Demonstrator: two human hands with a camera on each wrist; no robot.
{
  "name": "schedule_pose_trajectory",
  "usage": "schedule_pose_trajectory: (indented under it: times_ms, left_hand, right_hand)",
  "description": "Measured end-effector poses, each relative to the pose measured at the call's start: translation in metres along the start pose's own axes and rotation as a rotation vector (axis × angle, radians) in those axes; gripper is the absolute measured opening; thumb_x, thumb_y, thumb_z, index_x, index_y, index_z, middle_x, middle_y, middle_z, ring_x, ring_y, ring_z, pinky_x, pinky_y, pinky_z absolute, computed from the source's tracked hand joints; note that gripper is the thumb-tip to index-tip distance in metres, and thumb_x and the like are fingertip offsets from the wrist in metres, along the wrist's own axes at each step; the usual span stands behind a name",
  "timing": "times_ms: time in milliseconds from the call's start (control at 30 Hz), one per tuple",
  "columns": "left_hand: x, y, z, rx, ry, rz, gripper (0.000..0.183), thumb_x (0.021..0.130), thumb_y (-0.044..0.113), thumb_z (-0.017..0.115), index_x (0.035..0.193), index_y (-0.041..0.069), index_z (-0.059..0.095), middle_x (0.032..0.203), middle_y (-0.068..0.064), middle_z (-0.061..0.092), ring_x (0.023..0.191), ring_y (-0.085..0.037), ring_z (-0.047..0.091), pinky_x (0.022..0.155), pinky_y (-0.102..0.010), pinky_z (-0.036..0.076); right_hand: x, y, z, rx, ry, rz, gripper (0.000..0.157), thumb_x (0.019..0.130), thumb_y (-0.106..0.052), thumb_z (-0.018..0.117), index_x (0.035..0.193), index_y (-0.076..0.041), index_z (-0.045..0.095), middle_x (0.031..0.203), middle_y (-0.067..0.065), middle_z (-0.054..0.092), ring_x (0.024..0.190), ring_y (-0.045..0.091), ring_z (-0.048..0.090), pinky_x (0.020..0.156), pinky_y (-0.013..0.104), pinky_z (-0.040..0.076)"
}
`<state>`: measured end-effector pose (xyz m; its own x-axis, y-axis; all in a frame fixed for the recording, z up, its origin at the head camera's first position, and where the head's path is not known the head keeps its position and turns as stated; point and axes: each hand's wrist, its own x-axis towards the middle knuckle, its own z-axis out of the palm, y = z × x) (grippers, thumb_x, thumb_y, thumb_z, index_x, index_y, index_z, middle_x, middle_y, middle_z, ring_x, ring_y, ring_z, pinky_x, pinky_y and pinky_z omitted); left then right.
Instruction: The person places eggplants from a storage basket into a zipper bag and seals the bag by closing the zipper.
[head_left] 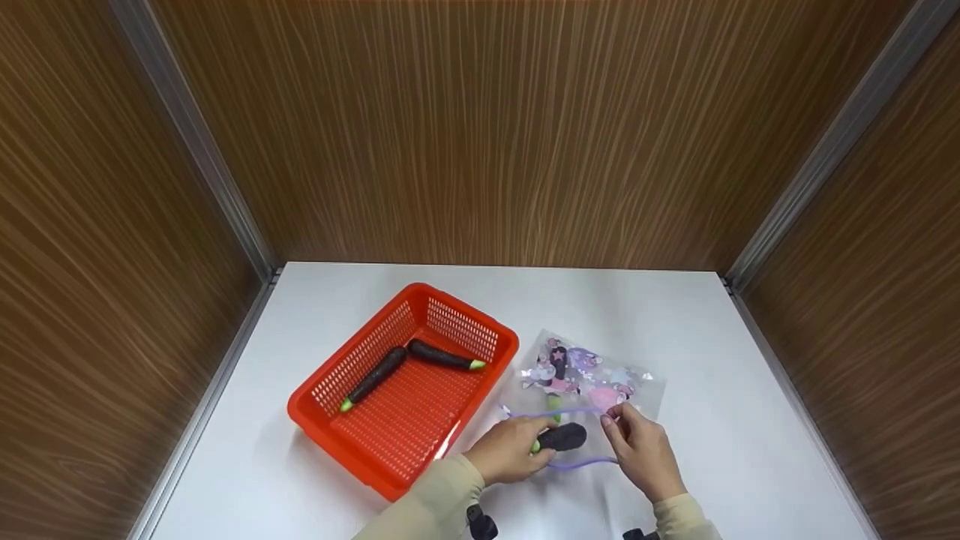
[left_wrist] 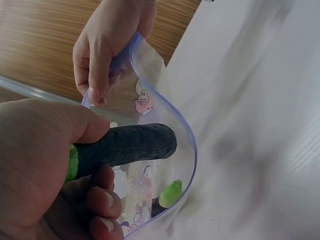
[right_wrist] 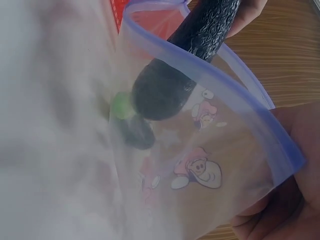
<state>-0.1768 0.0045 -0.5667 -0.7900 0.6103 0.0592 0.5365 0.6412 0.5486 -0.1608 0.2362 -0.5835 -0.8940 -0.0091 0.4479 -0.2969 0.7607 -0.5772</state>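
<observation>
My left hand [head_left: 511,450] grips a dark toy-like eggplant [head_left: 564,437] by its green-stemmed end. In the left wrist view, the blunt dark end of this eggplant [left_wrist: 135,145] points into the mouth of a clear zip bag [left_wrist: 194,150] with a purple rim. My right hand [head_left: 646,454] pinches the bag's edge, and the mouth gapes. Cartoon prints cover the bag [head_left: 604,397], which lies on the table. Inside it is another eggplant, its green stem [left_wrist: 171,194] towards the mouth; the right wrist view shows it blurred through the plastic.
Left of the bag stands a red perforated basket [head_left: 354,343]. Two more eggplants lie in it, one along the left side [head_left: 375,379] and another near the far end [head_left: 442,355]. Wood-patterned panels [head_left: 480,135] wall the white table [head_left: 675,315] at the back and sides.
</observation>
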Motion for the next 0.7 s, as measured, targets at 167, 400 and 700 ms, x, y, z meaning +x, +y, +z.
schedule_pose_trajectory:
  times_ms: [167,400,700]
  left_hand:
    - [0.003,0.001,0.003,0.001,-0.019,-0.039,0.038,0.085,0.038,0.06,0.118,0.02,0.057,0.102,0.006,0.063,0.086,-0.006,0.056,0.075,-0.026,0.045]
    - [0.007,0.002,0.006,-0.032,-0.054,-0.079,0.036,0.089,0.039,0.054,0.121,0.02,0.054,0.111,0.006,0.06,0.097,-0.006,0.054,0.084,-0.029,0.043]
    - [0.008,0.005,0.016,0.004,-0.009,-0.039,0.035,0.091,0.034,0.05,0.121,0.016,0.054,0.111,0.004,0.059,0.1,-0.008,0.054,0.084,-0.028,0.043]
  right_hand:
    - [0.0,0.0,0.0,-0.013,0.001,-0.003,0.007,0.086,-0.019,0.064,0.083,-0.021,0.059,0.055,-0.016,0.038,0.046,0.005,0.034,0.044,0.024,0.029]
    - [0.0,0.0,0.002,-0.005,0.013,-0.021,0.009,0.085,-0.016,0.065,0.082,-0.021,0.058,0.055,-0.017,0.038,0.046,0.004,0.035,0.044,0.023,0.029]
    - [-0.001,-0.001,0.004,0.011,-0.013,-0.034,0.009,0.086,-0.016,0.064,0.082,-0.021,0.058,0.055,-0.017,0.038,0.046,0.003,0.034,0.043,0.022,0.029]
